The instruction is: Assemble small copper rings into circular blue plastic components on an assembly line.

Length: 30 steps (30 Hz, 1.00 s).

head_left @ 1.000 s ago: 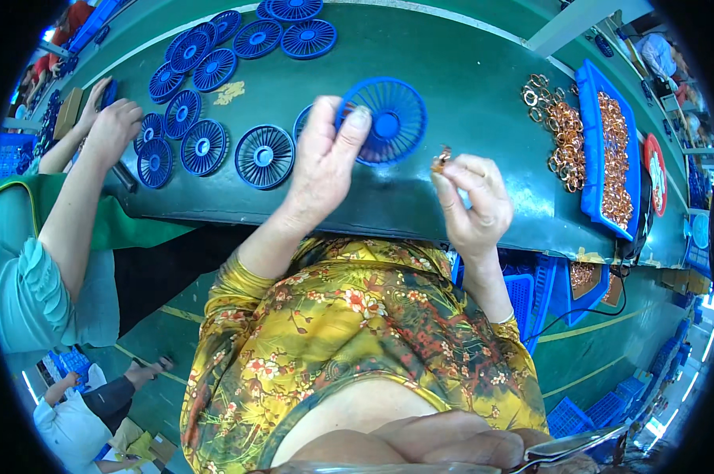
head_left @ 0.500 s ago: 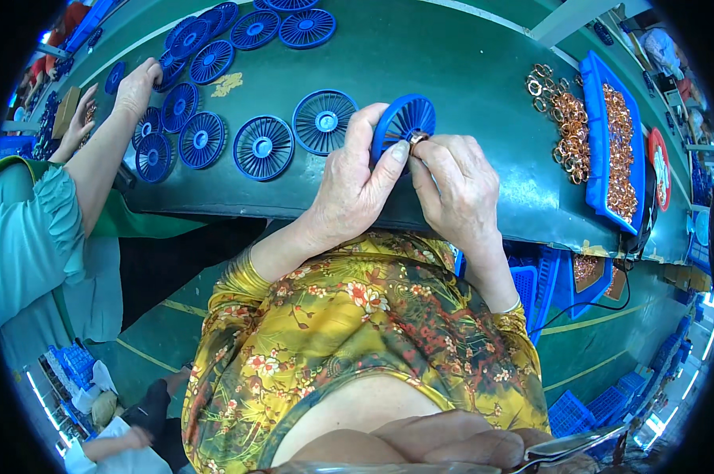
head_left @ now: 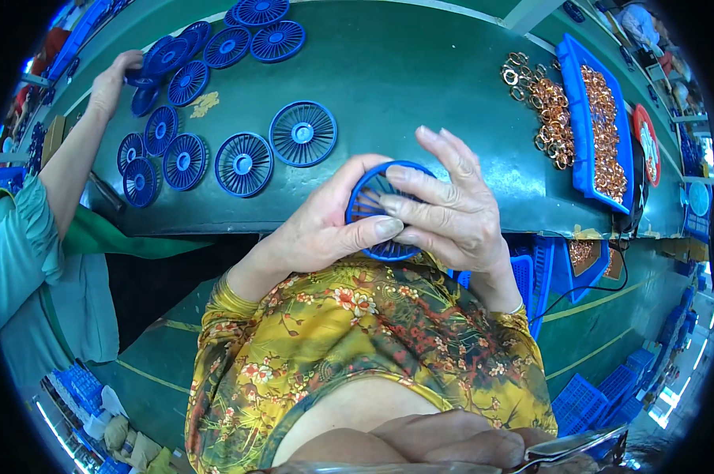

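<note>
Just beyond the table's front edge, in front of my body, a round blue plastic wheel [head_left: 392, 250] with thin spokes is held tilted. My left hand [head_left: 319, 225] is closed on its left rim, the thumb lying across the lower spokes. My right hand [head_left: 456, 209] bends over the wheel's face from the right, with fingertips on the middle and some fingers raised. Those fingers hide the hub, so whether a copper ring sits there cannot be told. On the table to the left lie two similar wheels, a near one [head_left: 244, 163] and a farther one [head_left: 302, 133].
Several more blue wheels [head_left: 186, 161] lie at the left and far left, where a co-worker's hand [head_left: 112, 79] reaches. At the right, loose copper rings [head_left: 552, 110] lie beside a blue tray [head_left: 580, 130] full of them. A red round dish [head_left: 648, 146] stands beyond it.
The held wheel has come down toward my body and its face has turned up. My right fingers have moved from pinching a copper ring at its hub to spreading over its face.
</note>
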Motion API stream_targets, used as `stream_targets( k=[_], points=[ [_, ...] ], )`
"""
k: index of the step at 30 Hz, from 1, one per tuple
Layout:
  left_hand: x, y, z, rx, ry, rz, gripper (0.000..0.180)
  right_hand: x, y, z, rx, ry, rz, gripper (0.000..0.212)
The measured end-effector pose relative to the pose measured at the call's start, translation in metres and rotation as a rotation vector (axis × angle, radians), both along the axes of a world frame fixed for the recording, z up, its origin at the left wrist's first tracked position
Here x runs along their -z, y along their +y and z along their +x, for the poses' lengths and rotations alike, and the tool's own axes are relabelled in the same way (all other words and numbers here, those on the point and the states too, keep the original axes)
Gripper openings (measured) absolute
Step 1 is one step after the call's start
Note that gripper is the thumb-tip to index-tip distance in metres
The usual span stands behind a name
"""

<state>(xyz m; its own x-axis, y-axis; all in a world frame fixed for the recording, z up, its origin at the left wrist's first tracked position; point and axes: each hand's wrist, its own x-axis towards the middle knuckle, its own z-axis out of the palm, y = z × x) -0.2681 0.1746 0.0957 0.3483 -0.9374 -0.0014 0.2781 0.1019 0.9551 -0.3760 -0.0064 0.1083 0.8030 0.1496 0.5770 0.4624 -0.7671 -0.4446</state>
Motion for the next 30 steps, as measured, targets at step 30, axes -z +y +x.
stream_targets(
  k=[30],
  points=[
    [0.062, -0.034, 0.019, -0.572, -1.566, 0.453, 0.043, 0.066, -0.163, -0.018, 1.402, 0.476, -0.259, 0.036]
  ],
)
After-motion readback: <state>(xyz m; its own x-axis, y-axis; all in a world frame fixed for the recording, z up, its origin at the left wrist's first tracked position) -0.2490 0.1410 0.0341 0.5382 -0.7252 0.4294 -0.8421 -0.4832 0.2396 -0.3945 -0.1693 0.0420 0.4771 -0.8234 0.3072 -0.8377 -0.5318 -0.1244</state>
